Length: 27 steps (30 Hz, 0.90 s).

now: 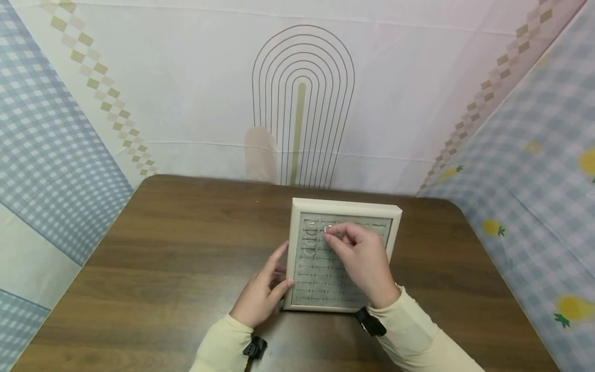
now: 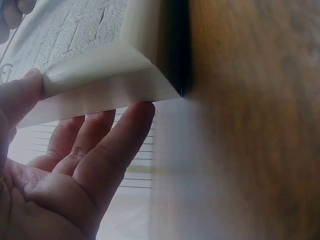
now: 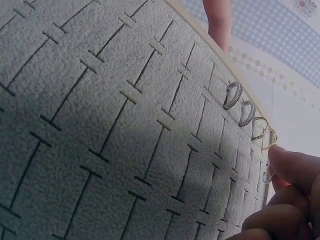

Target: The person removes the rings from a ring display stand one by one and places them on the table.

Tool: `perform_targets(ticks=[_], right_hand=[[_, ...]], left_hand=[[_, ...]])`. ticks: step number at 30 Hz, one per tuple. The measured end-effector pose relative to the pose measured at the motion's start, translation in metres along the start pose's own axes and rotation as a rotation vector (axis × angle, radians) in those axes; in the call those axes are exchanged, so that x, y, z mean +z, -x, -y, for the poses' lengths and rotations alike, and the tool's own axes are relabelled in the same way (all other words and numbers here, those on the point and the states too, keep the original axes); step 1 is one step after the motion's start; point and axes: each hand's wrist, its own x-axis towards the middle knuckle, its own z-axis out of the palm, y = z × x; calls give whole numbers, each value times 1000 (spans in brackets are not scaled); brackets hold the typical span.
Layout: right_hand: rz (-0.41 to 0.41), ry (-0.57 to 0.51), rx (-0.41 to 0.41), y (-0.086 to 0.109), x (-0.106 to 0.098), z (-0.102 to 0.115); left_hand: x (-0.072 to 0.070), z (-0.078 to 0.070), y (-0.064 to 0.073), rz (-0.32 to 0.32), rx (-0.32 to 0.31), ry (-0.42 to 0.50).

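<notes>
A ring display board with a cream frame and grey slotted padding is propped up at a tilt on the table. My left hand holds its left side, thumb on the front rim and fingers along the side and back. Between thumb and index finger, my right hand pinches a silver-coloured ring at the upper slots, second column. Whether it sits in the slot I cannot tell. Several rings line the left column, among them a silver stone-set ring and a gold-coloured ring.
Brown wood-grain table surrounds the board. Behind it hangs a white cloth with printed arches. Checked cloths stand at both sides, including a blue one at left. A dark wrist device sits on the right sleeve.
</notes>
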Motion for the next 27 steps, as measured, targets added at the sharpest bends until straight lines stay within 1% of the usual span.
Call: perform_targets(ticks=[6,12,19,27], right_hand=[[3,-6,-4,3,-6,-2],[-11,3,27,9,-19,-6],[-45,29,83,16,-38,-22],[-75,25,92,27,-48,-35]], left_hand=[[0,-1,0,3,-14,5],[0,-2,0,6,-10,27],[2,-2,0,-13,6,15],[4,-1,1,-18,2,0]])
